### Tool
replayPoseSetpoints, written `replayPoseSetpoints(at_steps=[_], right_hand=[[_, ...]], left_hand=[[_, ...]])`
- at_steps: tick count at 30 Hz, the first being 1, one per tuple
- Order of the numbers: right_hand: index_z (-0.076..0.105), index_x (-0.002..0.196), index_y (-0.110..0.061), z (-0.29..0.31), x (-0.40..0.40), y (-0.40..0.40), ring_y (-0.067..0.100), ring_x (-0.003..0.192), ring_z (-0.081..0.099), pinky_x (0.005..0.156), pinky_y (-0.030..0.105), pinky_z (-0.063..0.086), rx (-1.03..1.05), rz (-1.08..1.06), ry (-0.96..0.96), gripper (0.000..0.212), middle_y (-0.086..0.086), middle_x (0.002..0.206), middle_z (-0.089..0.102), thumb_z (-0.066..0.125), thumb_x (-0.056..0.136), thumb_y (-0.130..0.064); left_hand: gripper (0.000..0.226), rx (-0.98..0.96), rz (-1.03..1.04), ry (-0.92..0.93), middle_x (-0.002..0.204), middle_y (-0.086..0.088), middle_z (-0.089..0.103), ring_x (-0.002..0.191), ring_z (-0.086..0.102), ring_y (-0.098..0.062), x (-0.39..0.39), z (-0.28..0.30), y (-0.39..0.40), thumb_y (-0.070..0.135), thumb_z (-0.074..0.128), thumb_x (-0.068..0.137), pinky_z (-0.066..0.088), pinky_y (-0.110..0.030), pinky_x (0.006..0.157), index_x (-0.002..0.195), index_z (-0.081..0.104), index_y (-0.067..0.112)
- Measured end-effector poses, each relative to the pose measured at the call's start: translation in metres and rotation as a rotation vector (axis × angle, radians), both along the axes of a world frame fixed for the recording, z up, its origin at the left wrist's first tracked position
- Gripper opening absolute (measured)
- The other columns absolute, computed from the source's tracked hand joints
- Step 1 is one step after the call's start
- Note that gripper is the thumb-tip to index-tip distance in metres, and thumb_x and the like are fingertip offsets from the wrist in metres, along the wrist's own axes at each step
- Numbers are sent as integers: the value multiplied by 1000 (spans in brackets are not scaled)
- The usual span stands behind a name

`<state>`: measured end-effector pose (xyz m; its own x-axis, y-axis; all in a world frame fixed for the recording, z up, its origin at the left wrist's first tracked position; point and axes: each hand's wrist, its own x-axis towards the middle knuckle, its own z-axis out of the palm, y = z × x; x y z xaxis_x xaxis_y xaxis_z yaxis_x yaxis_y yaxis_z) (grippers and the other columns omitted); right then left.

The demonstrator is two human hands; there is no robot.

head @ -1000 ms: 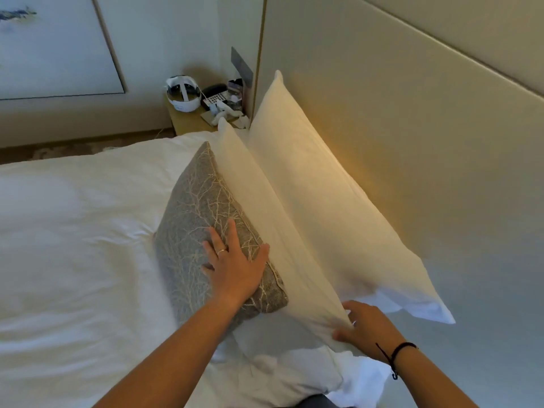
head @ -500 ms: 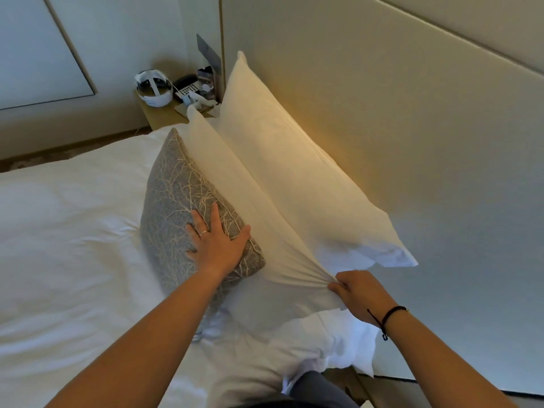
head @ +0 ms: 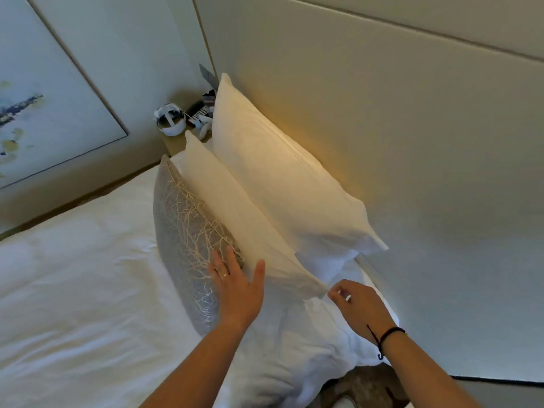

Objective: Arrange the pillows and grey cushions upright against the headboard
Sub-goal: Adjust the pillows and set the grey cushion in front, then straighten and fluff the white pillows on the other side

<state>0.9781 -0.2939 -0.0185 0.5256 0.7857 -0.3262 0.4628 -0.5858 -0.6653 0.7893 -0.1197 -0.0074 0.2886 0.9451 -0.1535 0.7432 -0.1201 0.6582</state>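
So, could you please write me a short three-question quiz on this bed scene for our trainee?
1. True or false: the left hand lies flat on the grey cushion.
2. What leans directly against the headboard? A) grey cushion B) a white pillow C) a blanket
3. Which wrist wears a dark band?

Key: 1 true; 2 B; 3 the right hand's.

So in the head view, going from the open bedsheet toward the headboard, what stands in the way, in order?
Grey cushion → front white pillow → back white pillow → headboard.
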Motion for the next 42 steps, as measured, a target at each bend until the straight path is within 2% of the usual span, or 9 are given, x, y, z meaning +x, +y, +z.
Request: replayPoseSetpoints(at_steps=[6,10,13,16,19,25,31,39,42], right_hand=[[61,90,-40,-16,1,-63,1,80,60,66,14,43,30,-225,155,6,-18,90,63,57,92,-45],[61,90,-40,-9,-4,-121,-1,82,60,69,14,45,47,-413,178,5,-19,89,64,58,91,-44],[62,88,-37,0,-16,-178,1,81,61,69,16,46,40,-603,196,8,-16,89,65,56,91,-41],[65,88,-34,9,-47,-244,1,78,61,70,19,48,1,-847,181,11,-14,86,67,57,91,-40],[65,97,-34,16,-108,-308,2,81,59,70,19,45,-61,-1118,151,12,-13,87,64,60,91,-43],[61,96,-32,41,-266,-384,7,72,61,58,21,44,-196,-1666,106,9,-12,87,62,61,91,-40],[64,92,-36,68,-378,-419,3,77,61,54,19,45,-189,-1995,-5,8,-14,90,65,61,89,-43],[66,89,-33,60,-504,-466,4,75,61,56,20,44,-31,-2231,-23,8,-13,87,66,63,88,-41],[67,92,-33,54,-565,-500,0,76,61,56,17,43,-2,-2296,-47,10,-16,87,66,63,88,-42]], left_hand=[[67,58,-286,-79,164,-2,-1,149,6,-21,35,-5,-69,43,68,88,21,-33,115,146,37,28],[29,87,-640,22,153,2,32,143,16,-17,63,-7,-105,40,65,90,4,-19,112,117,55,37],[9,-66,-845,81,138,14,47,134,37,-10,85,-7,-131,39,60,92,28,-16,98,101,57,40],[16,-93,-1124,121,114,16,63,108,59,-6,109,-10,-168,43,52,95,43,-15,87,101,63,34],[12,-171,-1378,90,98,19,68,87,63,-1,123,-15,-219,45,52,95,45,-8,72,91,62,38],[15,-321,-1821,49,80,22,67,78,62,5,85,-17,-339,47,53,93,54,-22,70,85,63,39],[21,-391,-2044,70,77,21,67,75,62,5,2,-10,-419,51,51,90,55,-25,68,86,66,37],[21,-220,-2264,88,74,21,67,76,57,13,-83,8,-511,50,52,93,43,-15,56,80,64,38],[29,-194,-2322,98,71,10,68,70,62,0,-132,11,-564,45,52,95,53,-27,63,77,66,29]])
